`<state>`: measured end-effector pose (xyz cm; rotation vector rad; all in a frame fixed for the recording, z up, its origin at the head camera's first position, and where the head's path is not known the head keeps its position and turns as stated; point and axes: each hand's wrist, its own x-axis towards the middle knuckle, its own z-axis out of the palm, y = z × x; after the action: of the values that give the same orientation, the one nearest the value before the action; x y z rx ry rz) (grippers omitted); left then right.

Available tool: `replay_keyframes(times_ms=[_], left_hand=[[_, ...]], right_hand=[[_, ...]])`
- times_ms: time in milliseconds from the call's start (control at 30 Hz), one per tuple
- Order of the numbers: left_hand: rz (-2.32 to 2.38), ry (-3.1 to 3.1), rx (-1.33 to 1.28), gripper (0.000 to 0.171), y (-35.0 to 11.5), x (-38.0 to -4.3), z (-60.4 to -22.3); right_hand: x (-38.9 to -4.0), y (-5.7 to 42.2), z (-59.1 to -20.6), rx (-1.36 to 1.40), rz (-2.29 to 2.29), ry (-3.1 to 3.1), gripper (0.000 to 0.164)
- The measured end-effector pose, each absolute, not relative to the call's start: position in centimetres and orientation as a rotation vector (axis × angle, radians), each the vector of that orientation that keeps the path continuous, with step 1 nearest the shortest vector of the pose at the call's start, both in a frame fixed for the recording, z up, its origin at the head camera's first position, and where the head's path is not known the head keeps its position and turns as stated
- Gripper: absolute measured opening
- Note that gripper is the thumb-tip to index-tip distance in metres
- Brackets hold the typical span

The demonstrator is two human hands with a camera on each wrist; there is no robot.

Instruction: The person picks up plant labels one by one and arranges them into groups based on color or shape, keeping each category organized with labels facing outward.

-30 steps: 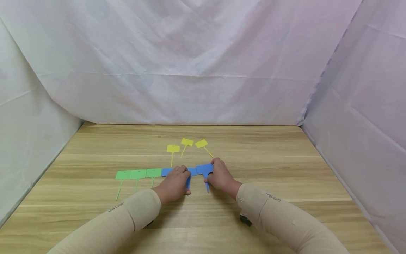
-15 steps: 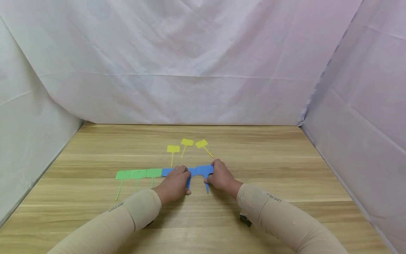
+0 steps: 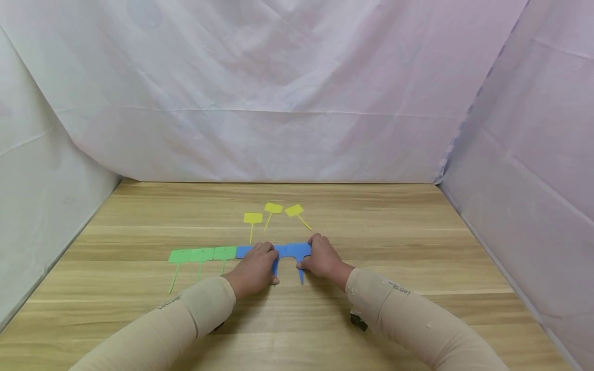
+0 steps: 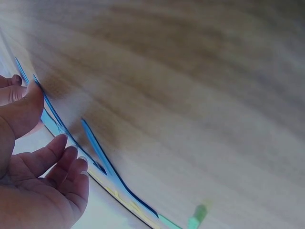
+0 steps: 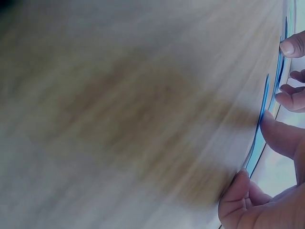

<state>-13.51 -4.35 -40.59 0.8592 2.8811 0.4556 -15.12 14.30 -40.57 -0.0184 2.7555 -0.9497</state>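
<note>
T-shaped plant labels lie in a row across the wooden table, with green ones on the left and blue ones on the right. My left hand holds the middle blue plant label, thumb at its stem tip and fingers at its head. It partly covers the left blue label, whose stem shows in the left wrist view. My right hand grips the right blue plant label by its right edge, thumb against the stem. That label's head meets the middle one's side, its stem pointing toward me.
Three yellow labels lie loosely behind the row, at differing angles. The green labels adjoin the blue ones edge to edge. White cloth hangs along the table's back and both sides.
My right hand has turned the right blue plant label slightly, so its head sits straighter in line with the row and its stem tip has shifted left. The left hand stays put.
</note>
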Motion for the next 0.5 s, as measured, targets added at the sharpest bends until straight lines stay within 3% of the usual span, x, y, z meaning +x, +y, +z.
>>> replay_keyframes(times_ms=[500], left_hand=[[0.468, 2.864, 0.844, 0.044, -4.33, -13.35, -40.4]], right_hand=[[-14.97, 14.28, -40.23, -0.003, -0.913, 2.771, 0.05]])
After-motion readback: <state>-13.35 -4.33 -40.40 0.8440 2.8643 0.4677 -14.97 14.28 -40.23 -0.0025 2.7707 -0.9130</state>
